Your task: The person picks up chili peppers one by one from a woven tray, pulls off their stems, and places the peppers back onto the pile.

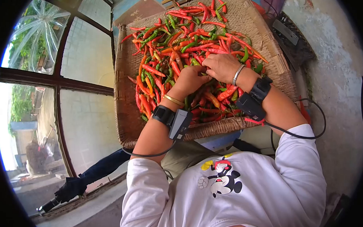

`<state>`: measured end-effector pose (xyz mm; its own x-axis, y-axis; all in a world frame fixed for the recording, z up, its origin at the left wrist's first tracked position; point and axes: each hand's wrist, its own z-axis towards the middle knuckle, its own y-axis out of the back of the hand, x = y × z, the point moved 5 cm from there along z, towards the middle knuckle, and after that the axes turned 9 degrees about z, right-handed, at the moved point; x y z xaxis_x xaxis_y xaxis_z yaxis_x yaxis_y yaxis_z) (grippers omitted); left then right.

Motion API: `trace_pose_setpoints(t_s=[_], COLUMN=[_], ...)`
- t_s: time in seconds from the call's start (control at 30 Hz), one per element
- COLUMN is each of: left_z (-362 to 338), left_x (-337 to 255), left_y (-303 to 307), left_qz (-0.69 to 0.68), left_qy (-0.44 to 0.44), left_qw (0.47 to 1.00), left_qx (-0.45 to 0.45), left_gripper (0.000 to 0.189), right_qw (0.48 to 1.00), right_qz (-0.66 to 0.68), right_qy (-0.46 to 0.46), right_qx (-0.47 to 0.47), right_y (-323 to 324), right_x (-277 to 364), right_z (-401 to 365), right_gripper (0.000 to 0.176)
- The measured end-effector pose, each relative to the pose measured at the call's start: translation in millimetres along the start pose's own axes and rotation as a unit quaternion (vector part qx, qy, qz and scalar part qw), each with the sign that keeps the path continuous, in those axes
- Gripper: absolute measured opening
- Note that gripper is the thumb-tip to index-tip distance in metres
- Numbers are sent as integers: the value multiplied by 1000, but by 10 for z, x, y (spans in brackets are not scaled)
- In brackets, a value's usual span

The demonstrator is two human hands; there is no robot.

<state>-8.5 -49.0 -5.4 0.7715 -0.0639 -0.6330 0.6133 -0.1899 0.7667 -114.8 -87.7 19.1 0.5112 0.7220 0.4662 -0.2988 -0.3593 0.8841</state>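
My left hand (pixel 189 79) and my right hand (pixel 224 68) meet over a large heap of chili peppers (pixel 160 70), red, orange and green. Both are closed, thumbs and fingers pinched together at the fingertips. Whatever lies between them is hidden by the fingers. The heap fills a shallow woven basket (pixel 262 26) with a thick braided rim. Around my left wrist are a gold bangle (pixel 174 100) and a strapped grey device (pixel 180 124). My right wrist carries a silver bangle (pixel 238 74) and a black strapped device (pixel 250 106).
Cables run from both wrist devices; one black cable (pixel 310 137) loops at the right. A folded dark umbrella (pixel 99 168) leans by the framed window (pixel 84 83) on the left. Dark items with a grey box (pixel 285 32) stand beyond the basket's right edge, near a worn wall (pixel 331 48).
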Motion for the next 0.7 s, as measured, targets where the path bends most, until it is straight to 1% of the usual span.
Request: trace_pose_setpoints(t_s=[0.07,0.1,0.17,0.2,0.27,0.3,0.33,0.37,0.4,0.47,0.5,0.57,0.6,0.67,0.7], left_z=[4,-8,9,29,87,70,48,20,3,-18,-34,-82,-82,-57,-48], left_x=[16,18,-2,15,73,46,77,94,78,33,-19,-97,-89,-88,-113], left_y=[-24,8,6,-27,-92,-69,-55,-54,-17,78,106,144,129,97,83], left_qz=[-49,-42,-23,-23,-12,-14,-120,-225,-225,-381,-381,-457,-457,-476,-476], left_qy=[18,20,58,58,58,59,117,173,174,161,161,162,162,141,140], left_qw=[998,999,998,998,998,998,986,959,959,910,910,873,873,866,866], left_qx=[22,23,21,21,-3,-4,-4,-2,0,-28,-29,-54,-53,-60,-58], left_gripper=[31,31,31,31,27,27,23,21,21,17,17,16,16,15,15], right_qw=[999,999,989,989,978,979,968,954,954,922,922,908,908,932,932], right_qz=[23,28,127,127,176,175,218,261,262,314,314,346,346,302,301], right_qy=[-12,-9,-60,-60,-99,-98,-94,-91,-94,-37,-36,-27,-27,-92,-93], right_qx=[-29,-35,-37,-37,-48,-46,-80,-113,-113,-223,-223,-236,-235,-177,-178], right_y=[8,6,47,45,55,52,85,115,112,229,230,233,263,283,278], right_x=[-27,0,-37,-42,-108,-99,-94,-95,-75,-15,-11,0,9,-15,-35], right_z=[15,43,54,56,41,42,36,21,18,2,5,2,-6,-17,-19], right_gripper=[24,24,26,26,26,26,25,25,25,18,18,17,17,24,24])
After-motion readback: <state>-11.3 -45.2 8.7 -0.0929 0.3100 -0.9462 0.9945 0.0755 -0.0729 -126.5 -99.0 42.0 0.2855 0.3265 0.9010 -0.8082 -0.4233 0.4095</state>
